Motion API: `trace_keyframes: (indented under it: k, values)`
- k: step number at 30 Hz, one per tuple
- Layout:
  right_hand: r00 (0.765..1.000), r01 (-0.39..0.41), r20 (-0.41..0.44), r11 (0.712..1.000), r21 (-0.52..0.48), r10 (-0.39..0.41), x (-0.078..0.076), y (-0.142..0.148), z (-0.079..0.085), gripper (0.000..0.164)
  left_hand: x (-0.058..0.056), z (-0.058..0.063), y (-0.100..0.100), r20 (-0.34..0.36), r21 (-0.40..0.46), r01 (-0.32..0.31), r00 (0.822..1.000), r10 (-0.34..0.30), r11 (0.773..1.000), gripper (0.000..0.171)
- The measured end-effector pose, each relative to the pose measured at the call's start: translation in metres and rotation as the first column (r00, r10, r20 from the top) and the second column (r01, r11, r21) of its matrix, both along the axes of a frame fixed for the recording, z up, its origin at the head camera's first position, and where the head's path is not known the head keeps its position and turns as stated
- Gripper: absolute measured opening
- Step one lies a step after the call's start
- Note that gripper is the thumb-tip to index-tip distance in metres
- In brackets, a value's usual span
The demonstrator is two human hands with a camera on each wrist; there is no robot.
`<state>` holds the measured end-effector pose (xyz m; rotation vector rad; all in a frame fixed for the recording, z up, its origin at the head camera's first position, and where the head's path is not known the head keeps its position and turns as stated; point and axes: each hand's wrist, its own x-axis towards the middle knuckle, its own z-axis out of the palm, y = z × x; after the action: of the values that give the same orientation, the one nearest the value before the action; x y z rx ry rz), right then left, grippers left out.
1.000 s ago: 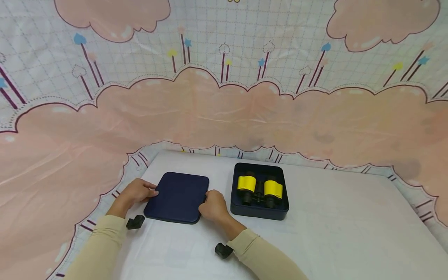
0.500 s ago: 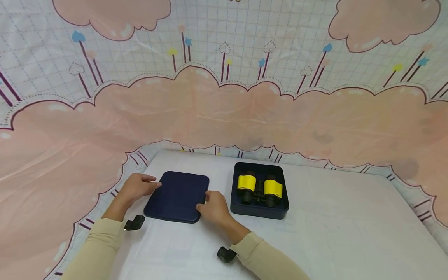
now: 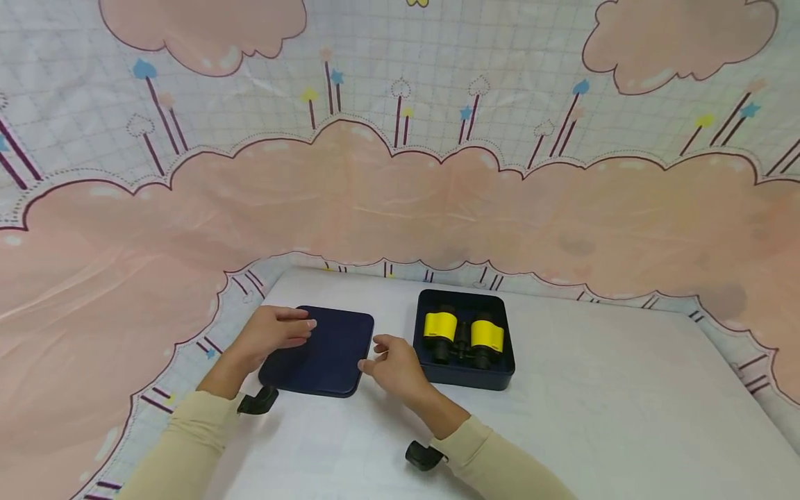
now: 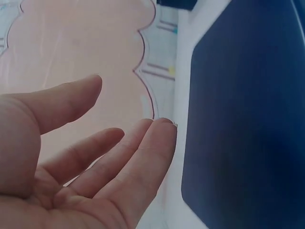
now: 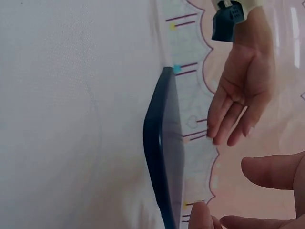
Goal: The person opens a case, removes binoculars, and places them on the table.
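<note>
My dark blue lid [image 3: 328, 357] lies on the white-covered table [image 3: 600, 378], near the left edge and toward the back left corner. My left grip [image 3: 270, 337] hovers over the lid's left side, fingers loosely spread and thumb apart (the wrist view shows them raised clear of it). My right grip [image 3: 398, 366] is also relaxed, thumb and fingers parted, just beside the lid's right edge; whether a fingertip brushes that edge I cannot tell. Just right of that, near the middle of the table's back edge, stands a dark blue box [image 3: 469, 377], with black-and-yellow binoculars [image 3: 462, 340] lying inside. Behind the back edge hangs a patterned cloth [image 3: 469, 208], pink clouds over a pale grid. My beige sleeves [image 3: 178, 444] reach in from the table's front.
</note>
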<state>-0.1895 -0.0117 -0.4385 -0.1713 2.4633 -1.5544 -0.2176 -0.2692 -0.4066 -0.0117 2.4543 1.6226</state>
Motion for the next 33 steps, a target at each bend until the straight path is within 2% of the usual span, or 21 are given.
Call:
trace_keyframes:
  k: [9, 18, 27, 33]
  values:
    - [0.999, -0.024, 0.02, 0.996, -0.086, 0.026, -0.001, 0.017, 0.006, 0.059, 0.0, 0.009, 0.021, -0.022, 0.025, 0.025, 0.999, -0.024, 0.999, 0.06]
    - [1.0, -0.028, 0.008, 0.996, -0.084, 0.029, 0.0, 0.036, 0.018, 0.054, 0.0, 0.019, 0.043, -0.02, 0.06, 0.058, 0.998, -0.057, 0.996, 0.059]
    - [0.998, -0.063, -0.031, 0.993, -0.099, 0.061, -0.003, 0.063, 0.024, 0.053, -0.007, 0.018, 0.066, -0.029, 0.108, 0.088, 0.996, -0.086, 0.99, 0.055]
    - [0.999, -0.016, -0.033, 0.996, -0.087, 0.013, -0.004, 0.079, 0.027, 0.053, -0.01, 0.02, 0.082, -0.007, 0.129, 0.098, 0.995, -0.097, 0.987, 0.054]
